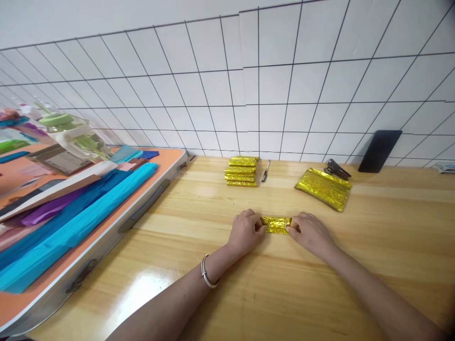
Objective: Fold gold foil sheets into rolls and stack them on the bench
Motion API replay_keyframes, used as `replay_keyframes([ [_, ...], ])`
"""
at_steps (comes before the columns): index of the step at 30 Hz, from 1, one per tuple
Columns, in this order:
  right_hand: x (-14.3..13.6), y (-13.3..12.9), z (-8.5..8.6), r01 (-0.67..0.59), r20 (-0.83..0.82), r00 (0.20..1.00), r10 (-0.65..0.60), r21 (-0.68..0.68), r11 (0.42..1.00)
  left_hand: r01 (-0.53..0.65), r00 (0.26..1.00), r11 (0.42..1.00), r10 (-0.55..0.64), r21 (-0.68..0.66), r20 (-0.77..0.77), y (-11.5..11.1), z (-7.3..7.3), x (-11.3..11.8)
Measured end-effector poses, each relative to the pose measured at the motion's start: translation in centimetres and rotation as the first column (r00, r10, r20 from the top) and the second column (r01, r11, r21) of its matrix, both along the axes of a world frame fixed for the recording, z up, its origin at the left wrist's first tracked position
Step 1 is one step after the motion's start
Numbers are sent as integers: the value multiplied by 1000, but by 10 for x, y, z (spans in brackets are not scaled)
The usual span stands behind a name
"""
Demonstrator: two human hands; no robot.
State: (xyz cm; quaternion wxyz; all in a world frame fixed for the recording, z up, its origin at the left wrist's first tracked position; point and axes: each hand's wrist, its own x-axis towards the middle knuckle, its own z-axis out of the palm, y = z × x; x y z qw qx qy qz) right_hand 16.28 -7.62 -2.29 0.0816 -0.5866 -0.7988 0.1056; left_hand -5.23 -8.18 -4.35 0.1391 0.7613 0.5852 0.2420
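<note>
A narrow folded strip of gold foil paper (276, 224) lies on the wooden table between my two hands. My left hand (248, 229) pinches its left end, with a silver bangle around the wrist. At the strip's right end, my right hand (310, 233) grips with fingers curled. Both fingertips are partly hidden from view. Beyond the hands, several folded gold foil strips (241, 171) are stacked together. Farther right rests a flat pile of gold foil sheets (323, 189), with a black clip (336, 169) at its back edge.
A small knife or pen (266, 171) lies beside the stacked strips. A dark phone-like slab (379, 150) leans on the tiled wall. At left, an orange-topped folding table (170, 160) bears rolled blue paper (85, 222), other coloured papers and a green-lidded bottle (62, 122).
</note>
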Motion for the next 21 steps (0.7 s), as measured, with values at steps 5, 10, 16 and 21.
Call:
replay_keyframes([
  [5,0,2,0,3,25,1000,-2,-30,1000,27,998,999,-28,-17,-55,0,4,-2],
  [10,0,5,3,7,43,999,-4,-79,997,46,992,998,-51,-45,-119,2,8,-3],
  [16,0,6,8,-8,63,998,17,-135,991,60,990,995,-68,-76,-120,3,10,-4],
  [21,3,5,6,16,78,997,-6,-126,992,64,993,995,-70,-71,-95,3,9,-5],
])
